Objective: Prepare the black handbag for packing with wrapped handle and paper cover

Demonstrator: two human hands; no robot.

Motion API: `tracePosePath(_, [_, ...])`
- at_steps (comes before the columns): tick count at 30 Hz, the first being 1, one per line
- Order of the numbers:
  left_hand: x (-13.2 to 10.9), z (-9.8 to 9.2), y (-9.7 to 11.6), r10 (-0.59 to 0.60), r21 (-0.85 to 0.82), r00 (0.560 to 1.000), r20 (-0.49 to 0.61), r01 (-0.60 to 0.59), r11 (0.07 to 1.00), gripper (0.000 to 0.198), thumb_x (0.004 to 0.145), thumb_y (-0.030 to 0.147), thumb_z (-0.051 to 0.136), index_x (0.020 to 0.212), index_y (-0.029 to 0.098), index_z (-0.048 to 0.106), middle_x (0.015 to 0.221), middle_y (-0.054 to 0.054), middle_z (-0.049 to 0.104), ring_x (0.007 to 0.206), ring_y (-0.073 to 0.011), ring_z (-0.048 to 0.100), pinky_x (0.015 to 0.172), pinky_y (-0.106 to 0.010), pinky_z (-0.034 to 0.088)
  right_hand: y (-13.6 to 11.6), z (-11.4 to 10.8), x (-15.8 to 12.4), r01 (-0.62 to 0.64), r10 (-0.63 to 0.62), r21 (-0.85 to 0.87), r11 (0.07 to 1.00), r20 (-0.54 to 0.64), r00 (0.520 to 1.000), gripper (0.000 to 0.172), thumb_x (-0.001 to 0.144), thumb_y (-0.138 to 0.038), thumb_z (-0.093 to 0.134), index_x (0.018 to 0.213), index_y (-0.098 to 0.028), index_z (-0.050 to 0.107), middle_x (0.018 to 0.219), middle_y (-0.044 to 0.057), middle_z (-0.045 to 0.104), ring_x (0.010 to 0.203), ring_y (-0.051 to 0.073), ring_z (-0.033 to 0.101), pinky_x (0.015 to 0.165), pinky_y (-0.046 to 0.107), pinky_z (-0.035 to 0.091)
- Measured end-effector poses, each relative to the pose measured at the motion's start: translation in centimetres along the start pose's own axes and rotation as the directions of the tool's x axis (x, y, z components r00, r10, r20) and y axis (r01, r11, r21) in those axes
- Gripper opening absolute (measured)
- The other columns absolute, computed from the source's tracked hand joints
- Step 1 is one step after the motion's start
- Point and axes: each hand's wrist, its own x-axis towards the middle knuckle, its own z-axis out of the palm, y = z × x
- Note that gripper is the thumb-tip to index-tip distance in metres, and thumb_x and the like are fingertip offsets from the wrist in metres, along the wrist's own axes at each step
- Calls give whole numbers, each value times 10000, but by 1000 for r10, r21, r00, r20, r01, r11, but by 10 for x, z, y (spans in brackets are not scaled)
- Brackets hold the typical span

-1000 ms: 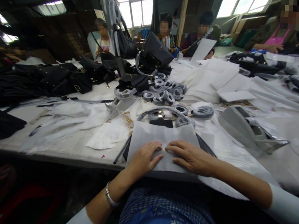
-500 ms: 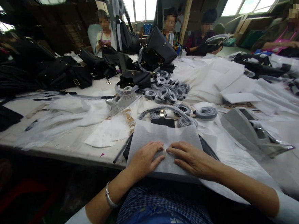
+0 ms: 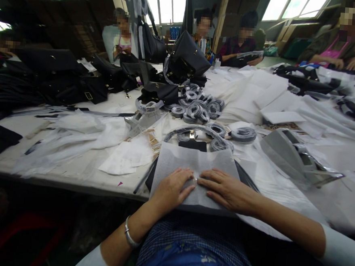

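A white sheet of thin foam or paper (image 3: 178,156) lies over a black handbag (image 3: 197,146) at the table's front edge. The bag's black sides peek out left and right, and its wrapped handle (image 3: 169,135) arches behind the sheet. A gold-coloured clasp (image 3: 192,134) shows on the tab at the back. My left hand (image 3: 172,188) rests flat on the sheet, fingers extended inward. Opposite it, my right hand (image 3: 226,190) also presses flat, fingers outstretched. Between the fingertips is a small shiny spot (image 3: 195,179), too small to make out.
Coiled wrapped straps (image 3: 196,111) are heaped behind the bag. Tape dispensers (image 3: 297,155) stand right and back left. Black bags (image 3: 62,80) pile up at left, white sheets (image 3: 256,90) at the back right. Several co-workers (image 3: 243,44) sit across the table.
My hands stay almost in place on the sheet, with the right fingers shifted only very slightly. The view has turned a little. At the far right, a co-worker's hands have moved lower.
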Motion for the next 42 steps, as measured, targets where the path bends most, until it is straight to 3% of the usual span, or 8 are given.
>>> tracePosePath(6, [2, -8, 6, 32, 178, 984, 176, -64, 982, 272, 1013, 309, 425, 1148, 161, 610, 1348, -104, 610, 1291, -241, 535, 1126, -475, 400, 1, 9, -3, -32, 33, -125, 992, 10, 999, 528, 1011, -327, 409, 1519, -198, 342, 1541, 105, 395, 1423, 253, 361, 1179, 513, 262])
tracePosePath(10, [7, -26, 9, -20, 237, 944, 328, -62, 969, 422, 986, 459, 442, 1312, 208, 535, 1476, -86, 492, 1392, -292, 407, 1163, -572, 292, 5, 6, -2, -34, 44, -154, 987, 64, 997, 572, 999, -392, 436, 1536, -257, 293, 1578, 64, 325, 1464, 299, 265, 1189, 576, 157])
tracePosePath(18, [2, -26, -5, -13, 280, 949, 316, -81, 957, 526, 950, 518, 477, 1405, 256, 476, 1597, -49, 294, 1488, -315, 187, 1184, -598, 218, 9, 5, -6, -112, 114, -116, 987, 12, 993, 607, 993, -459, 442, 1547, -315, 240, 1631, 45, 156, 1500, 294, 136, 1200, 581, 70])
tracePosePath(24, [5, -25, -9, 61, 313, 957, 283, -152, 938, 516, 927, 505, 524, 1377, 252, 515, 1576, -62, 335, 1461, -333, 265, 1122, -583, 340, 12, 2, -8, -123, 125, -69, 990, 26, 992, 665, 973, -486, 470, 1554, -276, 225, 1619, 88, 195, 1485, 317, 197, 1163, 634, 215])
tracePosePath(28, [13, -24, -20, 146, 309, 973, 181, -197, 930, 388, 962, 487, 478, 1232, 251, 625, 1459, -29, 516, 1368, -281, 439, 1069, -464, 436, 21, 1, -7, -111, 113, -65, 992, 30, 993, 623, 965, -496, 492, 1522, -266, 331, 1574, 73, 329, 1446, 302, 314, 1117, 569, 369])
tracePosePath(33, [42, -38, -33, 56, 196, 978, 200, -96, 976, 312, 1014, 230, 374, 1213, 219, 613, 1306, 2, 650, 1216, -162, 582, 972, -318, 519, 37, -4, 8, -175, 168, -79, 981, -87, 982, 412, 988, -227, 459, 1395, -191, 514, 1426, 53, 552, 1302, 238, 511, 1028, 431, 481])
tracePosePath(37, [68, -40, -44, -83, 252, 975, 206, 29, 967, 302, 997, 245, 440, 1248, 148, 578, 1262, -94, 660, 1160, -236, 611, 1008, -439, 509, 51, -9, 30, -263, 236, -124, 957, -196, 952, 357, 1015, -252, 399, 1292, -122, 584, 1295, 104, 644, 1181, 270, 577, 1028, 473, 449])
tracePosePath(42, [81, -33, -51, -157, 293, 938, 308, 64, 954, 370, 987, 399, 455, 1191, 123, 592, 1141, -122, 677, 1044, -284, 635, 992, -526, 502, 56, -16, 48, -300, 287, -131, 945, -113, 951, 305, 992, -292, 455, 1202, -149, 623, 1129, 94, 697, 1009, 269, 627, 994, 508, 441])
